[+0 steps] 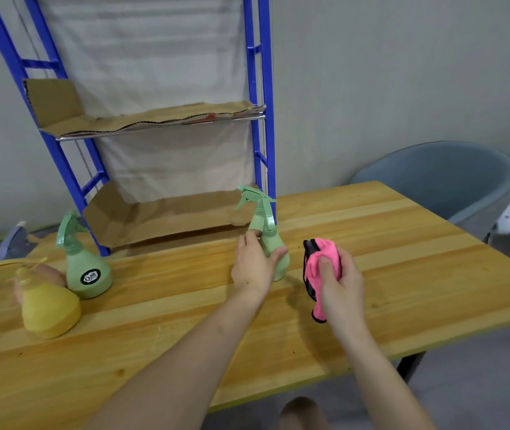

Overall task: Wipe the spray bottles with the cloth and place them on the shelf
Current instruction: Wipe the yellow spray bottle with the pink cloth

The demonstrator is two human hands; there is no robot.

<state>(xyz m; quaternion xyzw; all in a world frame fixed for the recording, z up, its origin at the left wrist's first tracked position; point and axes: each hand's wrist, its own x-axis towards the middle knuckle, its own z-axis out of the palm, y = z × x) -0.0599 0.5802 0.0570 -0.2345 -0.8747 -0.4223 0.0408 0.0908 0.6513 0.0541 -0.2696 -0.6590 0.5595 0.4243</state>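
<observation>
The right hand [340, 283] clutches a bunched pink cloth with black trim [320, 265]. Just beside it, the left hand [255, 265] curls round a slim pale-green plastic spray bottle [270, 237], upright on the wooden table [402, 243]. A squat yellow bottle [50, 308] and a squat green labelled bottle [87, 271] wait at the left. The blue metal shelf [255, 88] holds 0 bottles, so all 3 seem left to do.

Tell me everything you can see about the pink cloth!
The pink cloth is bright pink with a black edge and looks soft and fuzzy. It is scrunched into a bundle, with one end dangling down. The right hand grips it over the wooden table, thumb pressed on its front. It is just right of the green spray bottle held by the left hand, with a gap between them.
</observation>
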